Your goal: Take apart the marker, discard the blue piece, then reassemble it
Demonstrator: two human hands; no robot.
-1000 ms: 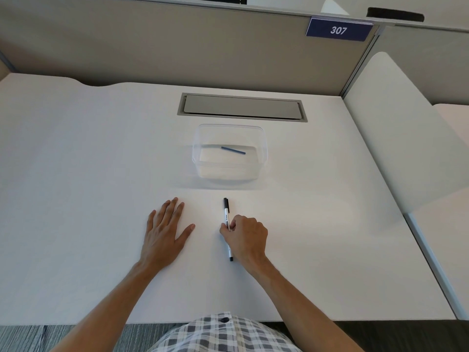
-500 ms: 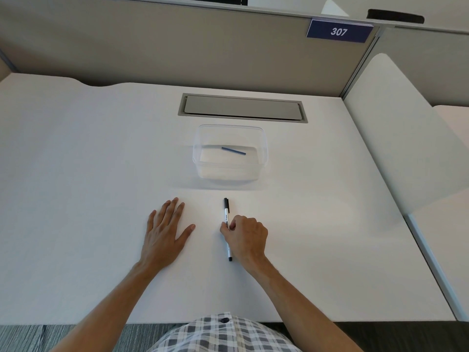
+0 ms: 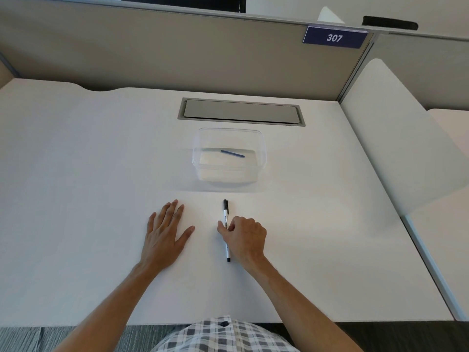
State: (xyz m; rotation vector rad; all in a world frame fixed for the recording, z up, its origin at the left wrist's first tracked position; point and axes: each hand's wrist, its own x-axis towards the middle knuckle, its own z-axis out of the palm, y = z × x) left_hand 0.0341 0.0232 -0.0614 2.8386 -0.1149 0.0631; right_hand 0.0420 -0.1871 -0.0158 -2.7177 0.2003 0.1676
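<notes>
A white marker (image 3: 225, 218) with a black cap lies on the white desk (image 3: 88, 174), cap pointing away from me. My right hand (image 3: 245, 237) rests over its middle, thumb and fingers curled around the barrel. My left hand (image 3: 165, 232) lies flat on the desk to the left, fingers spread, holding nothing. A thin blue piece (image 3: 232, 153) lies inside a clear plastic container (image 3: 203, 168) just beyond the marker.
A grey cable hatch (image 3: 241, 113) is set into the desk behind the container. A beige partition (image 3: 152, 52) with a blue "307" sign (image 3: 334, 38) closes the back. A white divider panel (image 3: 406, 138) rises on the right.
</notes>
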